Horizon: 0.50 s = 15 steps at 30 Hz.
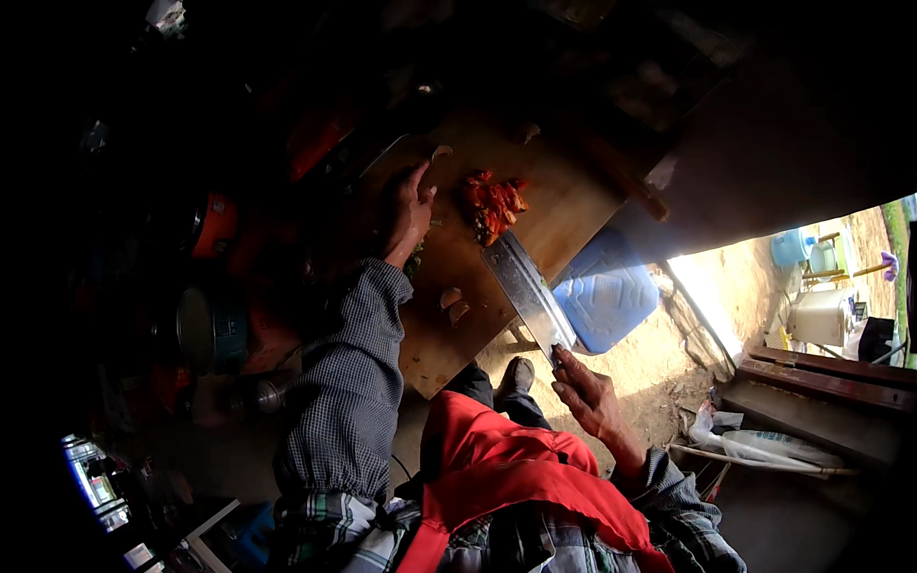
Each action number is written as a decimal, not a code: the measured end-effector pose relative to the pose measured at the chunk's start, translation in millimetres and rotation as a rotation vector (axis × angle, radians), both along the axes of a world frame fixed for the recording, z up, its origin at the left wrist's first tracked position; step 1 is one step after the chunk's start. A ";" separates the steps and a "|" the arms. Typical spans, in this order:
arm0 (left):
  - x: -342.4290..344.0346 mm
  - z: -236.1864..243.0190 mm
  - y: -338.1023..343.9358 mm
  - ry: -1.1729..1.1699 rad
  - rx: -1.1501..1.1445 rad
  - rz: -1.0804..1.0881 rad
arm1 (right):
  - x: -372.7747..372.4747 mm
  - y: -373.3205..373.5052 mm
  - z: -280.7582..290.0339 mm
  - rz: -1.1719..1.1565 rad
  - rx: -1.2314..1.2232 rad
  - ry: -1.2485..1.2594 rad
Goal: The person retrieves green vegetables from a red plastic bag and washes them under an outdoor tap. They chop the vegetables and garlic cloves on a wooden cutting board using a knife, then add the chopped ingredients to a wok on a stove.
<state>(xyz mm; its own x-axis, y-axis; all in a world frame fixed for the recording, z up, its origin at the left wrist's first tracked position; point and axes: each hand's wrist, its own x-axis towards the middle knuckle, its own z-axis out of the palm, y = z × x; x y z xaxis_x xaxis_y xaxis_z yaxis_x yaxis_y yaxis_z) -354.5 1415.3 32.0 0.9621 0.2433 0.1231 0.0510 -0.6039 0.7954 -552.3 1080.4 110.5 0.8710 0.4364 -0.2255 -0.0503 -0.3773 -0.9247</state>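
Note:
My right hand [589, 403] is closed round the handle of a broad cleaver [531, 294], whose blade slants up over the edge of a brown wooden board [554, 215]. The blade's far end lies beside a heap of chopped red pieces [494, 205], perhaps peppers or tomatoes. My left hand [411, 220] is over the board's left side, its fingers stretched toward a small pale curved piece [440, 151] like a garlic clove. Nothing shows in its grasp. A few pale cloves [454, 304] lie nearer me, and some green leaves [415, 258] are partly hidden by my left wrist.
Below the board's right edge stands a blue plastic container [607, 294]. A wooden stick [626, 180] lies at the board's far right. Jars and tins [212, 329] crowd the dark left side. Plastic bags [755, 441] and dark red beams [831, 372] lie at the right.

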 end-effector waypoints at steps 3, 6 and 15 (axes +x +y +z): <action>63.9 -51.6 -3.1 -0.228 -0.023 -0.150 | -12.2 1.5 -9.4 -0.104 0.012 -0.002; 85.7 -34.9 -17.7 -0.145 0.199 -0.169 | -20.7 0.9 -9.9 -0.166 -0.026 0.013; -64.3 42.9 6.0 0.090 -0.011 -0.116 | -25.6 2.4 -4.7 -0.078 -0.001 -0.066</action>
